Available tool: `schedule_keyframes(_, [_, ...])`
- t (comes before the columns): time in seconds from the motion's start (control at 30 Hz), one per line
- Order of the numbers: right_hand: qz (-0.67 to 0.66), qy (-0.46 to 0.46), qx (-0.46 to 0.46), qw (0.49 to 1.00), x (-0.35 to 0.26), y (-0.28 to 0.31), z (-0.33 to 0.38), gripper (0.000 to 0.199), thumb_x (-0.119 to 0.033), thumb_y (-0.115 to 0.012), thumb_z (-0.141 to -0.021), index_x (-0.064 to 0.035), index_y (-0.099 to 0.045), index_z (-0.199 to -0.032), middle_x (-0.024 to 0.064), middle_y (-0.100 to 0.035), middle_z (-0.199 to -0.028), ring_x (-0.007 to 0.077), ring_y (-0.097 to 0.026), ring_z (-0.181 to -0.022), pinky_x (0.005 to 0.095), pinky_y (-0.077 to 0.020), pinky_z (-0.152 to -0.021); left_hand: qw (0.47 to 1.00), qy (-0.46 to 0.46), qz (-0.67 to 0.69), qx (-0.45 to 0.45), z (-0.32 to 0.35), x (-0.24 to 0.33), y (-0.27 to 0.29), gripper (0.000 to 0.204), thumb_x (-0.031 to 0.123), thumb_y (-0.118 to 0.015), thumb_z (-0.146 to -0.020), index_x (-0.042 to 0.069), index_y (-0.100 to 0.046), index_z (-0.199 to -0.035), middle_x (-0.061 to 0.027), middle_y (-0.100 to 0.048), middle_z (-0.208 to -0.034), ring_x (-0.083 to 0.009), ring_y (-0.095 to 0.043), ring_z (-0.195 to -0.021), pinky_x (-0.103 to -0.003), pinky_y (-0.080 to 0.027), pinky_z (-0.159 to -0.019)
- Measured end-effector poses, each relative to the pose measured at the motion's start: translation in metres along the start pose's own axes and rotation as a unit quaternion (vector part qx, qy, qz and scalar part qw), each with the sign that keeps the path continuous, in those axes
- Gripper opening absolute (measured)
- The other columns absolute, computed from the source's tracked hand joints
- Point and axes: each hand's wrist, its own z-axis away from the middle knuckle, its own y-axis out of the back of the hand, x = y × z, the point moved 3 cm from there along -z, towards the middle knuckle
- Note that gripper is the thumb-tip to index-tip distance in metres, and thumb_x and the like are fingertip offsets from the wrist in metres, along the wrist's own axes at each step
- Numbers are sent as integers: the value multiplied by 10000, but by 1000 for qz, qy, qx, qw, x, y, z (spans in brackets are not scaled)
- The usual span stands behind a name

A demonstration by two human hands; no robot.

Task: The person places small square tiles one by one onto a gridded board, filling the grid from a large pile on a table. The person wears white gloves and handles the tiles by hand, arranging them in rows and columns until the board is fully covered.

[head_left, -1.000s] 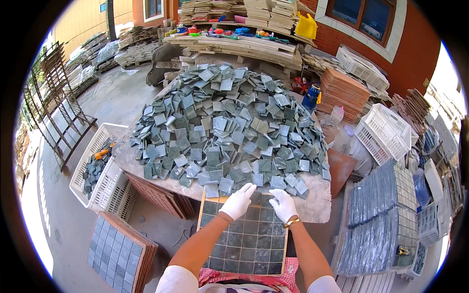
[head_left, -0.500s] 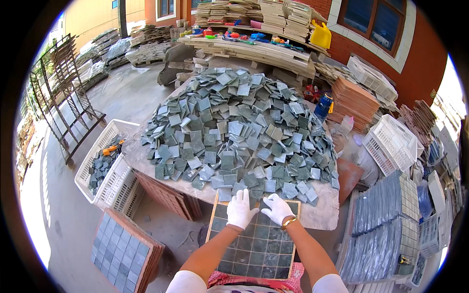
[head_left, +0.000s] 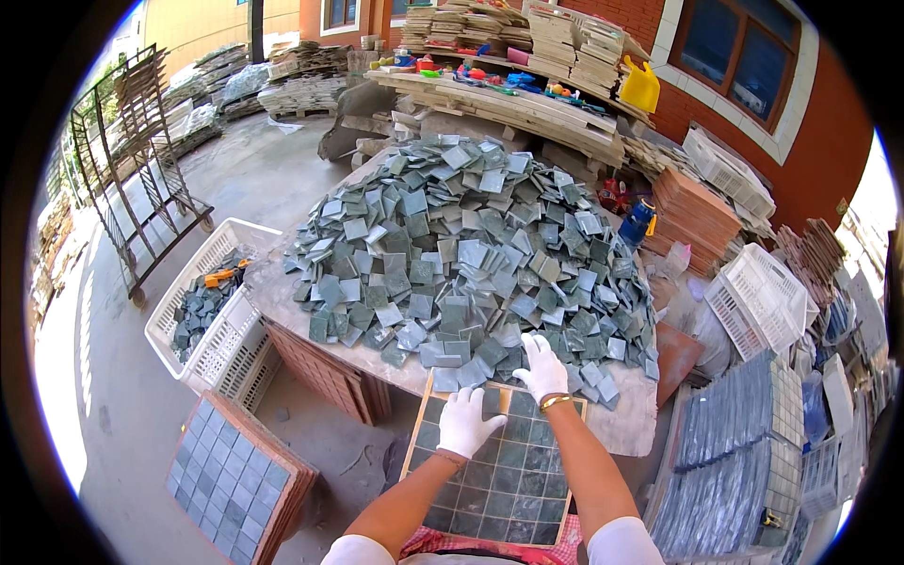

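Note:
A shallow wooden-edged tray (head_left: 576, 443) lies in front of me, filled with rows of square grey-green stone tiles (head_left: 499, 477). In its top row a strip of yellowish base shows between the hands. My left hand (head_left: 464, 424), in a white glove, rests on the tray's upper left tiles, thumb held apart and nothing visible in it. My right hand (head_left: 543, 369), also gloved, reaches past the tray's far edge to the near side of a big heap of loose tiles (head_left: 471, 254). Its fingers are stretched and apart; whether the fingertips touch a tile I cannot tell.
The heap lies on a pale worktable (head_left: 621, 428). At left stand a white plastic crate (head_left: 221, 353) of tiles and a stack of tiled panels (head_left: 226, 480). Wrapped tile sheets (head_left: 720, 461) are piled at right. A blue jug (head_left: 637, 223) stands beyond the heap's right side.
My right hand has moved forward, off the tray's top row to the heap's near edge. My left hand has slid slightly back, its fingers less stretched. The whole view has shifted a little.

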Motion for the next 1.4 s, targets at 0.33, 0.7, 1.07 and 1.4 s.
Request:
schedule_keyframes(0.33, [-119, 134, -79, 981, -23, 7, 38, 442, -304, -684, -804, -79, -569, -1166, 140, -566, -1191, 334, -584, -1051, 423, -495, -862, 989, -116, 78, 44, -6, -19, -20, 277, 122, -621, -817, 59, -577, -1084, -129, -591, -1020, -333, -569, -956, -430, -483, -809])
schedule_keyframes(0.7, [-75, 164, -200, 963, -16, -22, 40, 447, -280, -680, -784, -82, -636, -1183, 136, -584, -1220, 309, -557, -1126, 374, -450, -979, 997, -5, -66, -26, -40, -23, 23, 601, 238, -806, -666, 61, -539, -1174, -143, -540, -1048, -354, -549, -996, -432, -474, -848])
schedule_keyframes(1.07, [-24, 137, -60, 988, -66, -36, 39, 465, -244, -703, -789, -97, -558, -1206, 126, -568, -1075, 324, -573, -1004, 424, -500, -833, 992, -45, 112, -26, -12, -93, 56, 585, 89, -770, -671, 80, -541, -1209, -165, -524, -1145, -376, -547, -1064, -419, -472, -900])
schedule_keyframes(1.4, [112, 197, -111, 968, -94, -24, 8, 454, -326, -697, -794, -151, -579, -1195, 114, -549, -952, 293, -582, -907, 393, -502, -729, 979, -148, 95, -102, -2, -89, 45, 485, 82, -752, -673, 68, -590, -1130, -153, -537, -1093, -347, -559, -1033, -400, -479, -886])
